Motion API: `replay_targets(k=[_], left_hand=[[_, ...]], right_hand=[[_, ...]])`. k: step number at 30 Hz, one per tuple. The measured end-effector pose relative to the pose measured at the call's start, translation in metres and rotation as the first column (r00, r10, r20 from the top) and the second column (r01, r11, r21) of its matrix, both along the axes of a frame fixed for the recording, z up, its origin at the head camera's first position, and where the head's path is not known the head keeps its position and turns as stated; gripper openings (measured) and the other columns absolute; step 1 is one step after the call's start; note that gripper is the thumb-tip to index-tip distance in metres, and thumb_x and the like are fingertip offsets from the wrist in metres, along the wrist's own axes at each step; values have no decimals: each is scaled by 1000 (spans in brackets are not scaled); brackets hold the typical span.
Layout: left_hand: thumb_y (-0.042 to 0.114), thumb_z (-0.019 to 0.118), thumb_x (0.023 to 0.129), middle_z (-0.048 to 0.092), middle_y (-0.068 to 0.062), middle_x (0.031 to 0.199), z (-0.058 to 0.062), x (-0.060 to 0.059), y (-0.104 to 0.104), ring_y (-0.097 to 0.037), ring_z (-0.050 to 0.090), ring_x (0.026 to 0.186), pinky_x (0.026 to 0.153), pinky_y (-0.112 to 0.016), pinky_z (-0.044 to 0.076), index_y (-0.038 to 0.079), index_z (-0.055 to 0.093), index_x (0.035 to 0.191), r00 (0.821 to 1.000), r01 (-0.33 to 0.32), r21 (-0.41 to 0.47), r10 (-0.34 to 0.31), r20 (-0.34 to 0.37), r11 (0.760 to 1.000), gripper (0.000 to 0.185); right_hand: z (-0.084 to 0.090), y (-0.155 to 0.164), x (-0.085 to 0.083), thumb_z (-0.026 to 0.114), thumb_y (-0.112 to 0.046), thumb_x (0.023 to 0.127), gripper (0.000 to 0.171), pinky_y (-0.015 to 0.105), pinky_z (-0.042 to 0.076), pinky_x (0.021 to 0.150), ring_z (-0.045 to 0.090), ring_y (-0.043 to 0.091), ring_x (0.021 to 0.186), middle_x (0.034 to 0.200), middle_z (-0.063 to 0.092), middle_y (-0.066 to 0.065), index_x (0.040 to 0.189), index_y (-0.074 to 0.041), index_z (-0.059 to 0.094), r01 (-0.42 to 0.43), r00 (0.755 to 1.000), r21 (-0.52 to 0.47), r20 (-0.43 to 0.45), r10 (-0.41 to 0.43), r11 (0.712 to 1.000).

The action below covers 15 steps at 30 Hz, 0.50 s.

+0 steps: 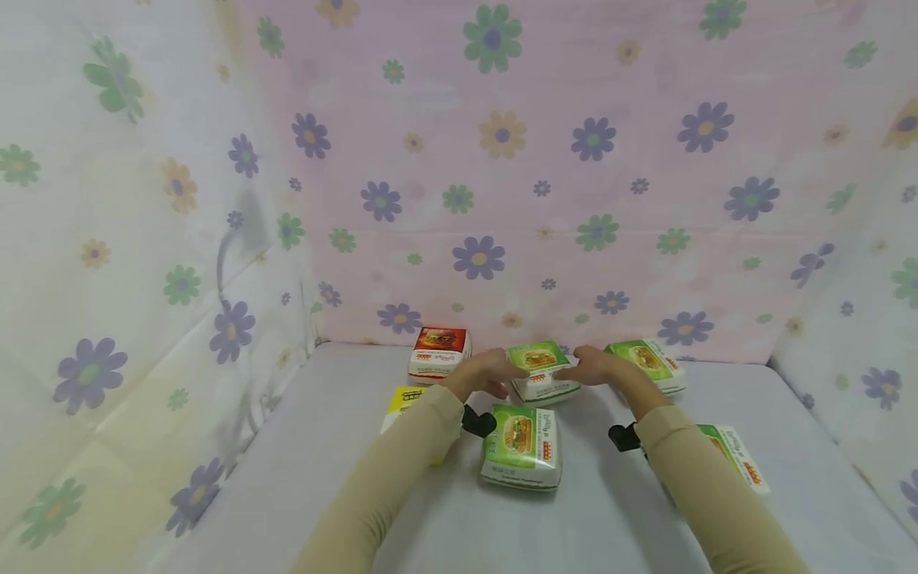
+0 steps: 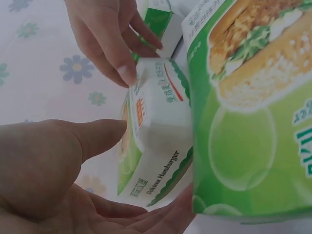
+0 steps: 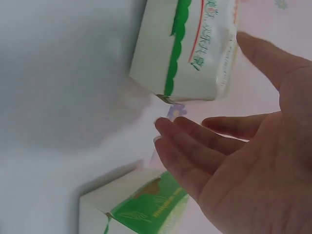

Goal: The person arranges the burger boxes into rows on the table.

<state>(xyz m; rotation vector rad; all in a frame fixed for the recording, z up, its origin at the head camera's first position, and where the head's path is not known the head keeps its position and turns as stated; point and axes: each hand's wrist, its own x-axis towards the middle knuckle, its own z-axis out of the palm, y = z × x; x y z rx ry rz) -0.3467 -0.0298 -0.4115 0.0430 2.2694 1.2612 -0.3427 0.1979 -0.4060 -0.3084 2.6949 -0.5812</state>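
A green and white hamburger box (image 1: 541,363) sits near the back of the table between the two hands. My left hand (image 1: 488,371) is at its left side, thumb by the top edge and fingers loosely extended along the side in the left wrist view. On the opposite side, my right hand (image 1: 602,368) has its thumb tip at the box's edge. The right wrist view shows that hand's fingers (image 3: 195,151) nearly straight and spread apart from the box. Another green hamburger box (image 1: 522,446) stands in front, close to the left wrist.
Behind the left hand is a red hamburger box (image 1: 439,343). A yellow box (image 1: 402,399) is partly hidden by the left sleeve. Green boxes stand at the back right (image 1: 649,359) and under the right forearm (image 1: 739,458). Flower-patterned cloth (image 1: 476,199) walls the white table (image 1: 308,470).
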Motion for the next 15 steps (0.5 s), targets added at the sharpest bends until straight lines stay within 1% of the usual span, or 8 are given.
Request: replay_targets(k=[2, 4, 6, 8, 11, 13, 15], left_hand=[[23, 69, 99, 57, -19, 123, 0, 0, 3, -39, 67, 108, 95, -45, 57, -8, 42, 145, 999, 20, 9, -20, 27, 1000, 62], [22, 68, 99, 58, -18, 119, -1, 0, 5, -38, 68, 107, 95, -44, 57, -8, 45, 142, 999, 23, 11, -23, 42, 1000, 57], [20, 67, 100, 59, -17, 115, -3, -1, 7, -37, 69, 106, 97, -45, 56, -8, 49, 138, 998, 15, 31, -17, 66, 999, 50], [19, 65, 101, 60, -16, 109, -4, -2, 8, -35, 69, 102, 98, -45, 56, -7, 52, 133, 996, 11, 49, -15, 83, 999, 43], [16, 62, 103, 62, -15, 103, -6, -5, 10, -31, 68, 95, 98, -46, 55, -6, 55, 126, 995, 14, 83, -23, 100, 996, 33], [15, 60, 103, 62, -14, 101, -7, -7, 10, -30, 67, 94, 98, -47, 56, -5, 55, 124, 995, 14, 103, -24, 98, 995, 29], [13, 58, 104, 62, -15, 102, -9, -9, 11, -31, 67, 96, 98, -47, 56, -6, 54, 125, 996, 5, 121, -16, 90, 993, 28]], right_hand=[[-3, 2, -1, 64, -46, 98, 87, 61, 40, 110, 40, 53, 138, 150, 39, 38, 148, 18, 33, 11, 1000, -9, 24, -11, 1000], [-6, 3, -2, 69, -47, 94, 89, 60, 43, 107, 45, 50, 134, 147, 44, 36, 147, 16, 36, 18, 999, -24, 41, -17, 1000], [-8, 3, -1, 74, -44, 91, 84, 57, 47, 102, 53, 45, 125, 139, 52, 32, 143, 15, 42, 14, 999, -45, 45, -12, 999], [-10, 2, 0, 78, -38, 89, 75, 53, 50, 96, 58, 38, 114, 128, 59, 27, 136, 13, 49, 12, 999, -66, 38, -9, 998], [-12, -1, 3, 81, -30, 87, 62, 46, 52, 86, 59, 30, 98, 112, 64, 19, 125, 10, 55, 30, 999, -86, 13, -29, 996], [-15, -5, 5, 82, -28, 86, 58, 42, 52, 81, 59, 28, 93, 107, 63, 17, 122, 10, 56, 60, 998, -94, -7, -61, 994], [-18, -9, 7, 82, -27, 85, 57, 39, 51, 77, 58, 27, 89, 103, 63, 16, 120, 10, 56, 95, 995, -96, -27, -98, 991]])
